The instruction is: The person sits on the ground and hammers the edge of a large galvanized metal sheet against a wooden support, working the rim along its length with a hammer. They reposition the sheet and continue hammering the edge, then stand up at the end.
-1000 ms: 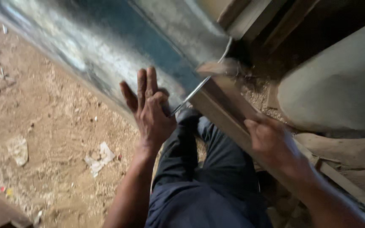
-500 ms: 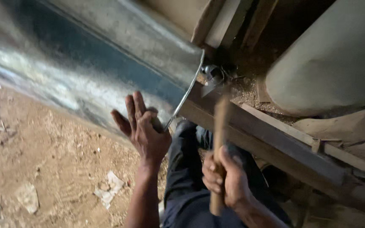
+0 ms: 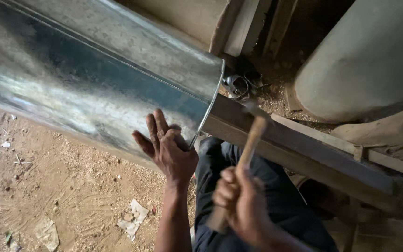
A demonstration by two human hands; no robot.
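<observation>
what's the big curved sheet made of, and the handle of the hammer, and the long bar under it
Curved sheet: looks like galvanised steel, shiny grey with mottled reflections and a thin edge. Hammer handle: apparently bare pale wood, matte tan. Long bar: probably steel, dark and dull, straight-edged; could be rusted or painted.

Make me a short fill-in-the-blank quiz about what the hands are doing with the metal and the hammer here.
The left hand presses flat on the curved ____ sheet.
The right hand grips a hammer by its ____ handle.
The sheet's edge rests on a long steel ____.

Missing words: metal; wooden; beam
</observation>
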